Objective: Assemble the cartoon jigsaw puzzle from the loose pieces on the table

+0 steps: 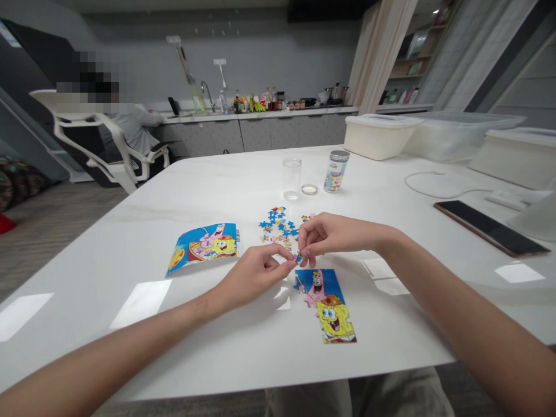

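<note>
My left hand and my right hand meet over the table, thumbs and fingertips pinched on a small bluish puzzle piece. Whether it is one piece or two joined, I cannot tell. Just below the fingers lies a partly joined jigsaw puzzle, with a pink starfish and a yellow sponge character on blue. Loose puzzle pieces are heaped behind my hands, some hidden by the right one. To the left rests a curled picture sheet with the same characters.
Behind the pieces stand a clear jar, a ring-shaped lid and a printed canister. A phone, a white cable and storage boxes are on the right. A person sits at the far counter.
</note>
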Tool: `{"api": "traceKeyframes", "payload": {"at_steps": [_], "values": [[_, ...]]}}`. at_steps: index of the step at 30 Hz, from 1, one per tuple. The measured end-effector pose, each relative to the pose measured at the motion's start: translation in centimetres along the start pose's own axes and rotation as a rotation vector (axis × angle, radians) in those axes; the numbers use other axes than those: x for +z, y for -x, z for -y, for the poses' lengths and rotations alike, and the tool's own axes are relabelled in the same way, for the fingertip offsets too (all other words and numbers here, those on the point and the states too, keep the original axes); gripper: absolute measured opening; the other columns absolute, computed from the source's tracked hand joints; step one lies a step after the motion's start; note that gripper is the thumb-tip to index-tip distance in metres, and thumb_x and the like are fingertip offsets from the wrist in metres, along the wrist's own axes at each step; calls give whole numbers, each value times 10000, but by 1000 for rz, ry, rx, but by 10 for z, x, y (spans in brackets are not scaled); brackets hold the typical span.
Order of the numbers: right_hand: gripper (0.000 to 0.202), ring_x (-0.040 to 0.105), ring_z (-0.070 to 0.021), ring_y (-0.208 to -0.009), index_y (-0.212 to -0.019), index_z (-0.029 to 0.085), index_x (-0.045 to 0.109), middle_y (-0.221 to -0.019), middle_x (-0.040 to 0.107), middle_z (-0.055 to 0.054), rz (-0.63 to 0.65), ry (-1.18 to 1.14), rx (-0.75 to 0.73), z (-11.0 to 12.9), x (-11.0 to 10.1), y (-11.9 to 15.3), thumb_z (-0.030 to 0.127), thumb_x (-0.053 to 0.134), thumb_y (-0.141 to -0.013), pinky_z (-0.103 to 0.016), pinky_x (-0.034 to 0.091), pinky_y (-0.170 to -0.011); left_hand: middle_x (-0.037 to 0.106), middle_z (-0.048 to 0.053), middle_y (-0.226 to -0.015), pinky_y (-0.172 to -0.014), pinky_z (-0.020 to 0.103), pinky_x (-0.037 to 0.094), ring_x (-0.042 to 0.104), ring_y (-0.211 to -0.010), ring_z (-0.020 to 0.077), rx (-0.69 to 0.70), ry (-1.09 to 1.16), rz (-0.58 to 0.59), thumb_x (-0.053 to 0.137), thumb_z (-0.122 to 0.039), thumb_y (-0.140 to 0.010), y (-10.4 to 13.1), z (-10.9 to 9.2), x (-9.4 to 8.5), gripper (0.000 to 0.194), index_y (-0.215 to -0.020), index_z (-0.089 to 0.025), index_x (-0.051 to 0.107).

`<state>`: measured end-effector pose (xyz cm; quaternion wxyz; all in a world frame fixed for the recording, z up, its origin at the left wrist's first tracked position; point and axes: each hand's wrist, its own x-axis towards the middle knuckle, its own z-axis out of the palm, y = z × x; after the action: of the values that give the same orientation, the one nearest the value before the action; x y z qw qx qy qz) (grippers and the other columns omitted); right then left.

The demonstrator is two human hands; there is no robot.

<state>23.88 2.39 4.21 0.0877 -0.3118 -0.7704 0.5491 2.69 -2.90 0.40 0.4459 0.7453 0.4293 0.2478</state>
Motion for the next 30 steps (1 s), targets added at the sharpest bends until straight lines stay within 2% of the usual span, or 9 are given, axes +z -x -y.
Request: {"api": "traceKeyframes", "payload": {"at_steps": [6,10,12,16,21,30], "values": [[131,667,-154,-734,-836,166,628,-776,719,-28,56,-13,-15,1,-2,2,294,641,-816,-268,459,-679,220,-117,-445,-411,205,100,142,-421,59,-25,23,-1,524,-383,-851,-2,-4,-4,238,-816,-164,612],[246,661,-148,-713,-848,153,637,-822,726,-58,74,7,-28,3,-3,3,393,589,-861,-262,429,-631,245,-115,-439,-418,205,115,158,-416,55,-48,43,35,549,-348,-830,-5,-6,-9,199,-775,-163,599],[290,656,-144,-694,-845,150,627,-822,727,-66,57,-6,-16,4,-2,3,421,538,-891,-263,417,-615,261,-113,-427,-414,208,118,175,-405,55,-87,51,116,560,-323,-816,-6,-6,-13,170,-767,-165,599],[246,641,-134,-663,-839,158,603,-757,725,-49,10,3,13,5,-2,2,379,521,-906,-262,397,-600,314,-106,-414,-400,211,143,211,-386,59,-162,4,356,561,-256,-780,-6,-7,-17,106,-775,-170,623],[219,625,-129,-663,-879,160,614,-743,722,-41,37,93,49,7,-1,2,337,493,-920,-257,389,-594,350,-98,-452,-436,200,213,231,-426,61,-145,-99,457,537,-243,-772,3,-20,-7,138,-759,-170,654],[184,658,-146,-680,-906,161,619,-765,724,-35,79,130,77,9,-1,4,292,491,-901,-267,402,-625,493,-55,-596,-498,202,305,403,-527,88,-196,-228,495,533,-231,-734,19,-30,14,134,-759,-181,655]]}}
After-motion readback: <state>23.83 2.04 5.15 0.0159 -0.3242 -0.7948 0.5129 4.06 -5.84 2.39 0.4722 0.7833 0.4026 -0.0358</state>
